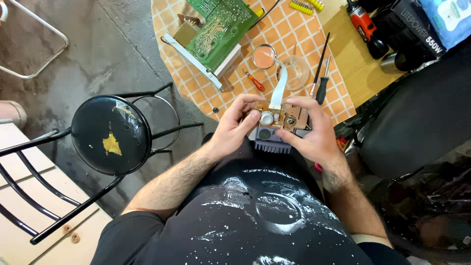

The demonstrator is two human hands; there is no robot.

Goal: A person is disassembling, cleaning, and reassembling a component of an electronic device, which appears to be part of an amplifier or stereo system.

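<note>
Both hands hold a small brown circuit board (287, 117) over my lap, just below the round table's edge. A silver capacitor sits on it, and a grey finned heat sink (273, 145) hangs under it. A white flat ribbon cable (279, 87) runs from the board up onto the table. My left hand (235, 128) grips the board's left end, thumb and fingers pinching near the capacitor. My right hand (314, 135) wraps the right end, fingers over the top edge.
The round table (196, 81) has an orange checked cloth. On it lie a large green circuit board (218, 29), a small orange screwdriver (255, 82), a clear bowl (294, 72), black-handled tools (321, 73) and a red drill (362, 23). A black stool (110, 135) stands at left.
</note>
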